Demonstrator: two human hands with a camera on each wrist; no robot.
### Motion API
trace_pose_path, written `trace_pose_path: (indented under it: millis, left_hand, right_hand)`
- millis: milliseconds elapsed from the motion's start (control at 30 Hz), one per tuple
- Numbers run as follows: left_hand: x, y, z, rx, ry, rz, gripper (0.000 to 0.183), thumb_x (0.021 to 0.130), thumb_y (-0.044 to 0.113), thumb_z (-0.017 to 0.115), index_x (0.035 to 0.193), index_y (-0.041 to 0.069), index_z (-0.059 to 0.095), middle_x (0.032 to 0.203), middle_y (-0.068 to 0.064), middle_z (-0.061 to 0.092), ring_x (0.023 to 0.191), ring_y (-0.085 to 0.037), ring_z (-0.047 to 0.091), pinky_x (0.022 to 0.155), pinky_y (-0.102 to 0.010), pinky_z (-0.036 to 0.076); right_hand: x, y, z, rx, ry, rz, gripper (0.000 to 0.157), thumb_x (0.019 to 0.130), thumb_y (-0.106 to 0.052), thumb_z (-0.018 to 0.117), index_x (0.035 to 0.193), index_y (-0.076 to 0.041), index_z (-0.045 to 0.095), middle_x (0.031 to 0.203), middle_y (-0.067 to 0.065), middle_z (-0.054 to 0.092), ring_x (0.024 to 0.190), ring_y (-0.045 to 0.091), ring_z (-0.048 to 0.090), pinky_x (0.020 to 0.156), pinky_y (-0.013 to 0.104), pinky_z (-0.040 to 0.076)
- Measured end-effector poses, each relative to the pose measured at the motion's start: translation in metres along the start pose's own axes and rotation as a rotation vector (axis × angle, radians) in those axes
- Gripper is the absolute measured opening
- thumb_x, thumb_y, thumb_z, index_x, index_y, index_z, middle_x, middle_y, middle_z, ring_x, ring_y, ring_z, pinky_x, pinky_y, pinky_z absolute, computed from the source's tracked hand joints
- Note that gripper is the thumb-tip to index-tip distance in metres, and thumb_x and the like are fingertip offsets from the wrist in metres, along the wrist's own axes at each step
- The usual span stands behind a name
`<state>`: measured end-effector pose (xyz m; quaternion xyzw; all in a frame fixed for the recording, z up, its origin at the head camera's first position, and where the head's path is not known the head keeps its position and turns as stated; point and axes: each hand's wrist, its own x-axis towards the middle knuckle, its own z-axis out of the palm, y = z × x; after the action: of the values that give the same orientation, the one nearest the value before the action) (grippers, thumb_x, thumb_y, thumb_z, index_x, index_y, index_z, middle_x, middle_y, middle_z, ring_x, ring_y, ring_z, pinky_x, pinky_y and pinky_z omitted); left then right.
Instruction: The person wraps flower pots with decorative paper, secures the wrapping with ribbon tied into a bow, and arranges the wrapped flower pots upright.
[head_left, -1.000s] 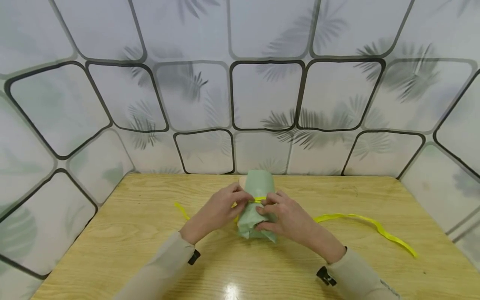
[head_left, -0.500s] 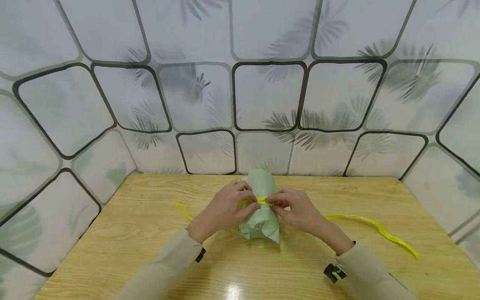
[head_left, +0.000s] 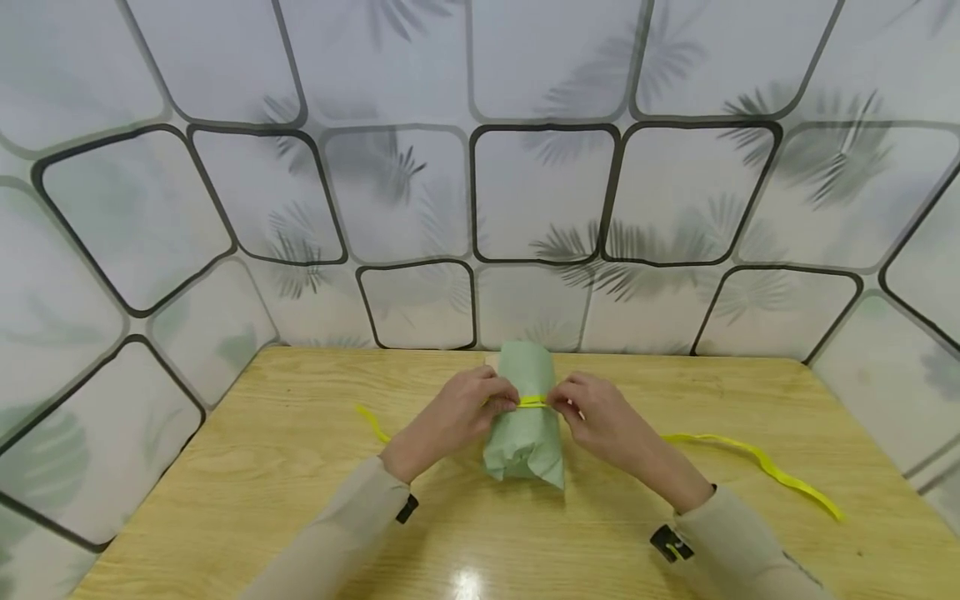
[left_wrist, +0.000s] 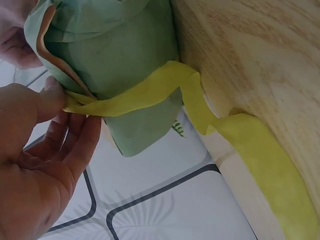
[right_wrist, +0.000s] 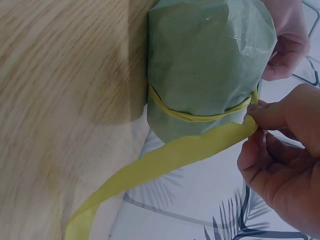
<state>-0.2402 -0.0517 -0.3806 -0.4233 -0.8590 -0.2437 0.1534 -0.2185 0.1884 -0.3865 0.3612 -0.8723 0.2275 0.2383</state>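
A package wrapped in light green paper (head_left: pixel 525 437) lies on the table, its near end folded into creases. A yellow ribbon (head_left: pixel 532 402) runs across its top and, in the right wrist view, round its side. On the left of the package, my left hand (head_left: pixel 461 412) pinches the ribbon between thumb and fingers; the left wrist view shows the pinched ribbon (left_wrist: pixel 135 97) close up. Opposite it, my right hand (head_left: pixel 600 417) pinches the ribbon at the package's right edge, and the loose tail (right_wrist: pixel 160 162) hangs from those fingertips. Whether the ribbon is knotted cannot be made out.
The wooden table (head_left: pixel 285 492) ends at a patterned fabric wall (head_left: pixel 397 200) behind the package. One ribbon tail (head_left: pixel 765 467) trails over the table to the right, and a shorter piece (head_left: pixel 371 421) shows at the left. Black straps (head_left: pixel 671 543) sit at the wrists.
Both hands have drawn apart from over the package to its two sides, each pinching the ribbon. The right hand has moved off the near part of the paper, and the ribbon across the top looks straighter.
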Motion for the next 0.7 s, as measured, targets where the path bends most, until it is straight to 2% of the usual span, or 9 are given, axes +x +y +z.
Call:
trace_pose_path:
  millis: [200, 333, 433, 567, 700]
  left_hand:
    - [-0.001, 0.002, -0.001, 0.038, -0.022, 0.007, 0.009, 0.099, 0.006, 0.066, 0.099, 0.012, 0.073, 0.088, -0.003, 0.061, 0.076, -0.013, 0.057, 0.067, -0.021, 0.049]
    - [0.004, 0.006, -0.004, 0.1, -0.048, 0.021, 0.013, 0.099, 0.007, 0.064, 0.096, 0.012, 0.075, 0.094, -0.003, 0.063, 0.082, -0.014, 0.058, 0.073, -0.024, 0.052]
    - [0.009, 0.009, -0.005, 0.131, -0.063, 0.017, 0.013, 0.099, 0.016, 0.066, 0.089, 0.013, 0.075, 0.097, -0.001, 0.065, 0.084, -0.015, 0.059, 0.075, -0.026, 0.052]
    - [0.015, 0.013, -0.004, 0.132, -0.077, -0.019, 0.019, 0.098, 0.026, 0.072, 0.086, 0.012, 0.073, 0.09, 0.0, 0.067, 0.079, -0.013, 0.059, 0.072, -0.025, 0.05]
    - [0.017, 0.015, -0.003, 0.138, -0.073, -0.042, 0.014, 0.096, 0.023, 0.074, 0.09, 0.01, 0.074, 0.087, 0.0, 0.068, 0.078, -0.013, 0.062, 0.072, -0.025, 0.051]
  right_hand:
    - [-0.005, -0.001, -0.001, 0.008, 0.0, 0.047, 0.018, 0.085, 0.012, 0.073, 0.088, -0.006, 0.074, 0.082, 0.001, 0.066, 0.073, 0.012, 0.06, 0.062, 0.025, 0.052]
    - [-0.002, 0.0, 0.002, -0.015, 0.072, 0.042, 0.017, 0.087, 0.01, 0.073, 0.087, -0.006, 0.073, 0.084, 0.004, 0.06, 0.07, 0.012, 0.056, 0.06, 0.024, 0.05]
    - [0.003, -0.001, 0.006, -0.022, 0.137, 0.058, 0.014, 0.088, 0.008, 0.073, 0.088, -0.006, 0.073, 0.084, 0.004, 0.059, 0.067, 0.01, 0.054, 0.058, 0.022, 0.048]
    - [0.01, -0.003, 0.011, -0.013, 0.174, 0.095, 0.01, 0.09, 0.004, 0.071, 0.09, -0.006, 0.075, 0.078, 0.001, 0.067, 0.062, 0.006, 0.057, 0.055, 0.019, 0.048]
    - [0.014, -0.003, 0.013, 0.048, 0.15, 0.158, 0.011, 0.092, 0.002, 0.07, 0.093, -0.006, 0.077, 0.077, 0.003, 0.074, 0.062, 0.008, 0.065, 0.056, 0.018, 0.053]
